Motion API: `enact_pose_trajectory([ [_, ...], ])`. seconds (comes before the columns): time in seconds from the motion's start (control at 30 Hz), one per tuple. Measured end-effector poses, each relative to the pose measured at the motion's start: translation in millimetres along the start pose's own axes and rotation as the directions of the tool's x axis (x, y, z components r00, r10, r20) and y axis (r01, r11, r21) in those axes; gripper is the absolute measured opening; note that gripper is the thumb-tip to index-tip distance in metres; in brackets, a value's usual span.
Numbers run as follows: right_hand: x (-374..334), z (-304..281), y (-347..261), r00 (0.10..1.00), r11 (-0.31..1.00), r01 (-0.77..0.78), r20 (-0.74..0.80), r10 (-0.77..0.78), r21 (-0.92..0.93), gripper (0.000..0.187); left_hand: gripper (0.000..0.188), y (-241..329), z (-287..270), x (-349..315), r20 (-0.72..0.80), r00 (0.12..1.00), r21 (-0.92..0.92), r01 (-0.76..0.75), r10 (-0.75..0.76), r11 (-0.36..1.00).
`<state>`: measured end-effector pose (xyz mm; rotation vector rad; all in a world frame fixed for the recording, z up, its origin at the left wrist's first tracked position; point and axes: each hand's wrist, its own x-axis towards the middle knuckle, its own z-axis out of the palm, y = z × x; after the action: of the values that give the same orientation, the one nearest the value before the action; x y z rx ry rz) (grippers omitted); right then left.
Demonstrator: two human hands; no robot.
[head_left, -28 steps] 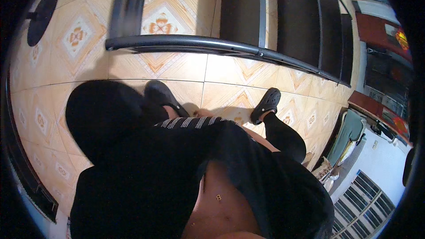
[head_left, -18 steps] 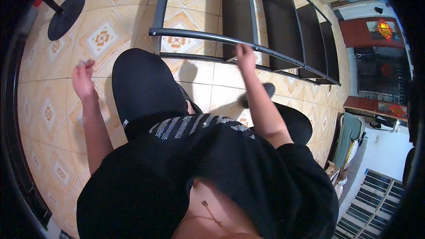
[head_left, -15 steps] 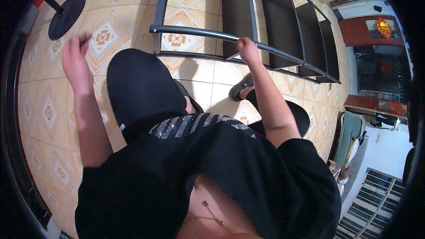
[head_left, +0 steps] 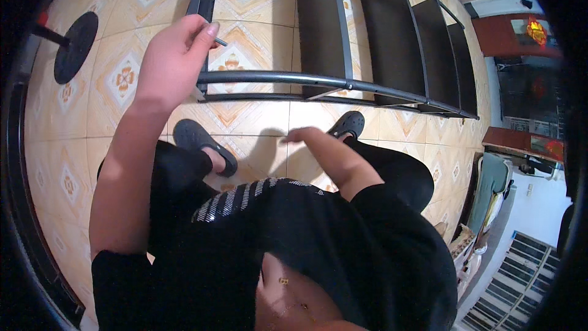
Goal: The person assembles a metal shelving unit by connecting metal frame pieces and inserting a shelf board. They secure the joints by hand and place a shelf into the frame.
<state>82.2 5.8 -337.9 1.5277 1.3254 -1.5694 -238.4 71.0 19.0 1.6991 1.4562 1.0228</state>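
"Now, what is the left hand (head_left: 176, 55) doing?"

"It is hanging over the near left corner of the black shelving rack (head_left: 275, 78), its thumb and fingers pinching a thin rod (head_left: 220, 42). The rod's free end is poking out past the thumb, over the rack's left part. I cannot tell whether the hand is touching the frame."

"And the right hand (head_left: 298, 135)?"

"That one is hovering on the near side of the rack. Its fingers are showing too small and blurred, so I cannot tell whether they are holding anything."

"Where is the rack resting?"

"It is lying on the tiled floor (head_left: 125, 79). Two dark clogs (head_left: 195, 137) are standing on its near side, and a round black base (head_left: 78, 46) is standing off its left end."
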Motion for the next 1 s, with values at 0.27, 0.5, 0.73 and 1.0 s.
enact_pose_trajectory([
  [0.27,-1,-27,-59,0.960,0.836,0.278,0.135,-0.244,-0.472,0.037,0.036,-49,-20,40,0.193,0.952,0.312,0.168,-0.236,0.935],
  [0.5,-187,-23,-231,0.390,0.657,0.688,-0.606,-0.694,-0.309,0.038,0.041,-96,-30,-4,0.232,0.815,0.248,0.478,-0.531,0.842],
  [0.73,-226,57,-256,0.179,0.548,0.524,-0.545,-0.819,-0.652,0.034,0.037,-106,-25,-74,0.255,0.863,0.438,0.298,-0.435,0.848],
  [1.0,-211,64,-242,0.275,0.580,0.474,-0.515,-0.812,-0.663,0.033,0.043,-117,-15,-89,0.483,0.643,0.153,0.607,-0.595,0.780],
])
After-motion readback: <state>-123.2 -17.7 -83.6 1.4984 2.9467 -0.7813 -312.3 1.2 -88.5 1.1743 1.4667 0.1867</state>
